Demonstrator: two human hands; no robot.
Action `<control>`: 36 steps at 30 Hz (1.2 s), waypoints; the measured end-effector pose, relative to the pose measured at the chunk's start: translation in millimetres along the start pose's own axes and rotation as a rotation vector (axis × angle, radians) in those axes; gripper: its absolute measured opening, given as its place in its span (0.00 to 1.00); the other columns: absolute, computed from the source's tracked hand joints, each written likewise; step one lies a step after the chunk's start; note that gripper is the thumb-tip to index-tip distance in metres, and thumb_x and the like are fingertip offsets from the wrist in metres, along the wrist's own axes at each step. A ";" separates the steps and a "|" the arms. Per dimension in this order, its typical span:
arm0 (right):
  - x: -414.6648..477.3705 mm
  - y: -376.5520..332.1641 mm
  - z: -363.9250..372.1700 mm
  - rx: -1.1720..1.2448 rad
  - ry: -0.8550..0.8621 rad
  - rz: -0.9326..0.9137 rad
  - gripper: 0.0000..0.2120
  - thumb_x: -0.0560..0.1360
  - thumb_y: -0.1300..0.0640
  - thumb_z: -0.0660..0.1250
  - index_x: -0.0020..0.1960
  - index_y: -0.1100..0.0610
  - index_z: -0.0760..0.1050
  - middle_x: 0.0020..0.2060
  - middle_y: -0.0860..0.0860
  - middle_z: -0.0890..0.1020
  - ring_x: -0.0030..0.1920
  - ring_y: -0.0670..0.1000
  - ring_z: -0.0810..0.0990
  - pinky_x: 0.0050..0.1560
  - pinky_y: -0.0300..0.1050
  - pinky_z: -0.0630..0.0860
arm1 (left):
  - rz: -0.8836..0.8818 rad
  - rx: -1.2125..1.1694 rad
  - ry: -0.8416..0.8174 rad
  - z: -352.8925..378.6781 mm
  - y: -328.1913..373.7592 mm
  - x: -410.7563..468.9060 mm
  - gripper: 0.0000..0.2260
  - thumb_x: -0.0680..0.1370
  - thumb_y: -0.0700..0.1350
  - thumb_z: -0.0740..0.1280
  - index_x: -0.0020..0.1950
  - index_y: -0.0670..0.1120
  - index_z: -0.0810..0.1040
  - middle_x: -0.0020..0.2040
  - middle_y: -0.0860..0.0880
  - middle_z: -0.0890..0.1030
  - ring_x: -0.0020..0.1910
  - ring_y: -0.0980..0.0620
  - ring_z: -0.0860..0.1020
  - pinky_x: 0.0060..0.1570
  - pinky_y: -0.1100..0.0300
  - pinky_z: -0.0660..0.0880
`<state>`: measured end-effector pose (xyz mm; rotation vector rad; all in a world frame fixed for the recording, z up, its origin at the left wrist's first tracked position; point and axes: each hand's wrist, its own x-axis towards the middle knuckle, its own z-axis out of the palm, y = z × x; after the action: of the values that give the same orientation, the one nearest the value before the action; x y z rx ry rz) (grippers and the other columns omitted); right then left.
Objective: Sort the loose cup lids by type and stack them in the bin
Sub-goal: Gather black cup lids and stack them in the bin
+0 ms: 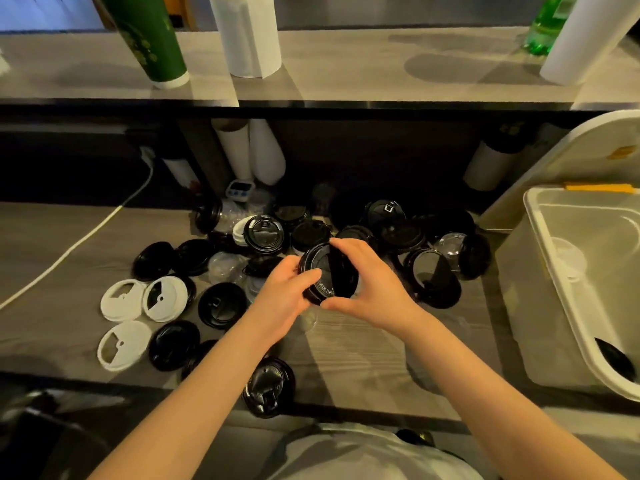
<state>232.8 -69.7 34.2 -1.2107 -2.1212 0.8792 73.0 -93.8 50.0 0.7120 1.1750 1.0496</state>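
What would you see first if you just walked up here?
The left hand and right hand meet in the middle, holding one black lid. Around them a heap of black lids covers the counter, with three white lids at the left and a white bin at the right.

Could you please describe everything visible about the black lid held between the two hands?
The black lid is round, glossy and plastic-looking, with a raised rim bearing embossed lettering and a straight line across its face. It is tilted toward the camera, held above the counter. The left hand grips its left edge, the right hand its right edge.
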 end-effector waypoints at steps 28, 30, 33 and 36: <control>-47.3 -6.0 160.9 -0.487 -0.508 -0.058 0.37 0.68 0.43 0.70 0.71 0.53 0.61 0.70 0.52 0.66 0.68 0.57 0.64 0.64 0.54 0.64 | -0.072 0.048 0.520 -99.0 -53.6 -21.3 0.05 0.77 0.36 0.64 0.47 0.45 0.74 0.50 0.43 0.80 0.53 0.44 0.79 0.60 0.46 0.72; -45.4 -0.6 157.1 -0.468 -0.479 -0.039 0.34 0.68 0.45 0.69 0.71 0.53 0.63 0.69 0.51 0.67 0.67 0.56 0.65 0.64 0.53 0.65 | -0.085 0.052 0.527 -100.0 -58.2 -19.2 0.05 0.76 0.37 0.64 0.48 0.46 0.74 0.53 0.41 0.80 0.56 0.42 0.78 0.62 0.44 0.72; -44.3 11.1 143.5 -0.434 -0.481 -0.012 0.34 0.68 0.45 0.69 0.71 0.52 0.63 0.69 0.51 0.67 0.67 0.55 0.66 0.65 0.52 0.65 | -0.087 0.038 0.531 -100.7 -61.5 -15.5 0.05 0.76 0.37 0.65 0.49 0.46 0.75 0.54 0.40 0.80 0.57 0.42 0.78 0.63 0.43 0.71; -46.3 19.8 124.5 -0.342 -0.440 0.027 0.34 0.67 0.45 0.70 0.70 0.52 0.64 0.66 0.50 0.69 0.65 0.54 0.68 0.64 0.49 0.67 | -0.079 0.013 0.528 -95.1 -56.8 -14.8 0.06 0.77 0.37 0.64 0.52 0.45 0.74 0.55 0.40 0.79 0.56 0.44 0.78 0.61 0.46 0.73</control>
<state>174.9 -136.7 -66.8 -1.3037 -2.7006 0.8809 -3.2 -135.6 -20.1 0.3988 1.6472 1.2021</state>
